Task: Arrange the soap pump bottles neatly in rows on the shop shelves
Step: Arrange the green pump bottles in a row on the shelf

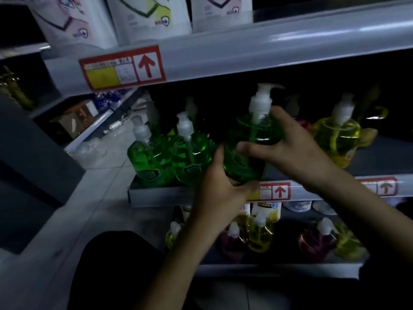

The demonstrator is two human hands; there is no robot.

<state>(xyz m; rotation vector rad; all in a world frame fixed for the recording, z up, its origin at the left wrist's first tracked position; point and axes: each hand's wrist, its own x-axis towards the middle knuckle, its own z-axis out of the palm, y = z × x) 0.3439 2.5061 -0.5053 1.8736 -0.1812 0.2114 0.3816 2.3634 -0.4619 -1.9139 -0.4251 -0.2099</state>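
A green soap pump bottle (250, 139) with a white pump stands at the front of the middle shelf (156, 195). My left hand (220, 186) grips its base from below left. My right hand (288, 148) wraps its right side and shoulder. Two more green bottles (149, 157) (192, 157) stand side by side to its left, with other pumps dimly seen behind them. A yellow bottle (337, 137) stands to the right, apart from the held one.
The upper shelf edge (245, 52) with a red arrow price tag (123, 68) overhangs, with white refill bags (143, 16) on it. The lower shelf holds yellow (260, 236) and red bottles (317, 240). Tiled floor (100, 198) lies at left.
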